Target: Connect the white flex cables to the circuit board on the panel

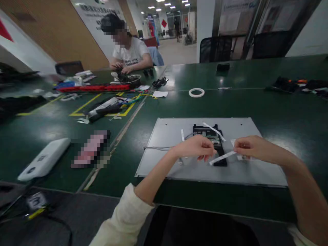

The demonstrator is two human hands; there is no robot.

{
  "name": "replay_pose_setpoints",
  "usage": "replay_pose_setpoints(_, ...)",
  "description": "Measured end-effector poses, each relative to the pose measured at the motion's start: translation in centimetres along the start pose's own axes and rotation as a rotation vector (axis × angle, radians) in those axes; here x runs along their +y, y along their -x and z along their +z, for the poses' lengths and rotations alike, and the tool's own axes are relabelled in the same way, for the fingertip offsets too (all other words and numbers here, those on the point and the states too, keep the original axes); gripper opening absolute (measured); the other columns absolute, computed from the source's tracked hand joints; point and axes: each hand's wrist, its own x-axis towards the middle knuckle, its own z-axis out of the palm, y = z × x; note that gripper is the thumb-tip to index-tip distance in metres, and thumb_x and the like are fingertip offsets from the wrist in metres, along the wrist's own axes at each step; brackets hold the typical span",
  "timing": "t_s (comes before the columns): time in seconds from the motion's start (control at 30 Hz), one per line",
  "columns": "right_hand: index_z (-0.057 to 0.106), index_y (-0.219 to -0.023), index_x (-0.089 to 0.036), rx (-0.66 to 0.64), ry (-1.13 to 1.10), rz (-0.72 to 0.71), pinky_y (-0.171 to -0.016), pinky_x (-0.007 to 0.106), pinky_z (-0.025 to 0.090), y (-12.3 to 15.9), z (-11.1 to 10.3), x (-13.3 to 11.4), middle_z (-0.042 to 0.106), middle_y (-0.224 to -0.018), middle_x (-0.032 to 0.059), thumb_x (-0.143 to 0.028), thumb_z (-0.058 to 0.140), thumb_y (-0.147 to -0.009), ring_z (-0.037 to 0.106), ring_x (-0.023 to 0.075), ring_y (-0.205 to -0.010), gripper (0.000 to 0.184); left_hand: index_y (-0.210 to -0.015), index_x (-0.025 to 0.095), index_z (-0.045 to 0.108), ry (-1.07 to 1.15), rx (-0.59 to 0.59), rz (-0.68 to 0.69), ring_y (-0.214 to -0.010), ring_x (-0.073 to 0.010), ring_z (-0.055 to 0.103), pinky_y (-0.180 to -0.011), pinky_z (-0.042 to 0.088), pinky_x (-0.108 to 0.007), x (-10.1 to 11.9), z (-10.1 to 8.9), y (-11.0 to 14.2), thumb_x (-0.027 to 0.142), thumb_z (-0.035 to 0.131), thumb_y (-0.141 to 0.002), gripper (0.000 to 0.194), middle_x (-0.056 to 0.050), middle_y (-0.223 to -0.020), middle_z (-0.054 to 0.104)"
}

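Note:
My right hand (252, 147) pinches one end of a white tape strip (222, 158), which slants down to the left over a grey flat panel (159, 167). My left hand (197, 147) hovers beside the strip's other end, fingers loosely bent and apart; no held thing shows in it. Between and behind the hands, a black bracket (220, 163) with a green circuit board (211, 137) sits on the panel. A second tape strip (214, 132) lies across its upper right edge, and a third strip (182, 135) is left of it. Grey cables (160, 148) run under my left wrist.
A tape roll (191, 93) lies beyond the panel on the green table (169, 106). To the left are a white device (44, 160), a blurred-out pink device (91, 149) and bundled parts (107, 108). A person (132, 51) works across the table.

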Motion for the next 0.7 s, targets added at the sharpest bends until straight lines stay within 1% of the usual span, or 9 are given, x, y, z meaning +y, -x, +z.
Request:
replay_pose_setpoints(0.07, 0.057, -0.072, -0.017, 0.006, -0.026, -0.004, -0.054, 0.023, 0.034, 0.0, 0.1, -0.4, 0.053, -0.062, -0.0014, -0.042, 0.049, -0.084, 0.049, 0.0105, -0.058, 0.029, -0.074, 0.013, 0.056, -0.017, 0.051, -0.035, -0.043, -0.0044, 0.045, -0.047, 0.037, -0.018, 0.3, 0.2, 0.0, 0.040, 0.044, -0.088, 0.032, 0.001, -0.061, 0.058)
replay_pose_setpoints(0.17, 0.057, -0.072, -0.017, 0.014, -0.071, -0.014, -0.053, 0.023, 0.033, 0.1, 0.2, -0.8, 0.052, -0.060, -0.0018, -0.044, 0.049, -0.083, 0.047, 0.0099, -0.056, 0.030, -0.082, 0.014, 0.059, -0.049, 0.097, -0.055, -0.044, -0.0049, 0.044, -0.047, 0.035, -0.019, 0.6, 0.3, 0.0, 0.043, 0.043, -0.088, 0.034, 0.001, -0.061, 0.058)
replay_pose_setpoints(0.27, 0.059, -0.074, -0.018, 0.030, -0.123, -0.025, -0.052, 0.023, 0.032, 0.3, 0.0, -1.2, 0.051, -0.061, -0.0019, -0.047, 0.050, -0.083, 0.046, 0.0094, -0.056, 0.032, -0.096, 0.015, 0.062, -0.098, 0.094, -0.012, -0.048, -0.0062, 0.045, -0.049, 0.033, -0.019, 0.7, 0.1, 0.1, 0.039, 0.048, -0.086, 0.030, 0.003, -0.058, 0.054)
replay_pose_setpoints(0.37, 0.059, -0.074, -0.018, 0.040, -0.175, -0.046, -0.054, 0.022, 0.033, 0.6, -0.3, -1.4, 0.051, -0.062, -0.0019, -0.050, 0.051, -0.083, 0.047, 0.0090, -0.057, 0.034, -0.100, 0.016, 0.065, -0.168, 0.066, 0.052, -0.050, -0.0065, 0.041, -0.050, 0.029, -0.020, 0.5, -0.2, 0.1, 0.037, 0.052, -0.084, 0.030, 0.005, -0.056, 0.049)
replay_pose_setpoints(0.47, 0.057, -0.073, -0.018, 0.041, -0.206, -0.056, -0.055, 0.022, 0.034, 0.7, -0.4, -1.4, 0.050, -0.063, -0.0021, -0.051, 0.051, -0.083, 0.047, 0.0088, -0.058, 0.035, -0.095, 0.015, 0.067, -0.182, 0.050, 0.053, -0.051, -0.0065, 0.039, -0.050, 0.027, -0.021, 0.3, -0.3, 0.2, 0.037, 0.053, -0.082, 0.029, 0.004, -0.058, 0.049)
replay_pose_setpoints(0.57, 0.057, -0.074, -0.018, 0.060, -0.195, -0.045, -0.056, 0.022, 0.034, 0.6, -0.4, -1.2, 0.051, -0.063, -0.0019, -0.049, 0.050, -0.084, 0.047, 0.0090, -0.059, 0.033, -0.085, 0.014, 0.067, -0.164, 0.015, 0.026, -0.054, -0.0066, 0.041, -0.052, 0.029, -0.021, 0.2, -0.5, 0.2, 0.038, 0.056, -0.080, 0.027, 0.003, -0.062, 0.053)
replay_pose_setpoints(0.63, 0.058, -0.076, -0.018, 0.075, -0.153, -0.024, -0.056, 0.022, 0.034, 0.5, -0.4, -1.0, 0.051, -0.063, -0.0015, -0.047, 0.049, -0.084, 0.047, 0.0094, -0.059, 0.032, -0.079, 0.013, 0.067, -0.160, 0.008, 0.020, -0.056, -0.0067, 0.043, -0.055, 0.030, -0.022, 0.1, -0.6, 0.1, 0.036, 0.054, -0.081, 0.026, 0.002, -0.064, 0.055)
replay_pose_setpoints(0.7, 0.059, -0.077, -0.018, 0.073, -0.087, 0.008, -0.055, 0.022, 0.034, 0.3, -0.3, -0.8, 0.052, -0.063, -0.0012, -0.045, 0.048, -0.085, 0.048, 0.0097, -0.058, 0.030, -0.074, 0.013, 0.065, -0.172, 0.021, 0.007, -0.056, -0.0067, 0.042, -0.056, 0.031, -0.022, 0.0, -0.6, 0.0, 0.035, 0.049, -0.083, 0.029, 0.002, -0.062, 0.053)
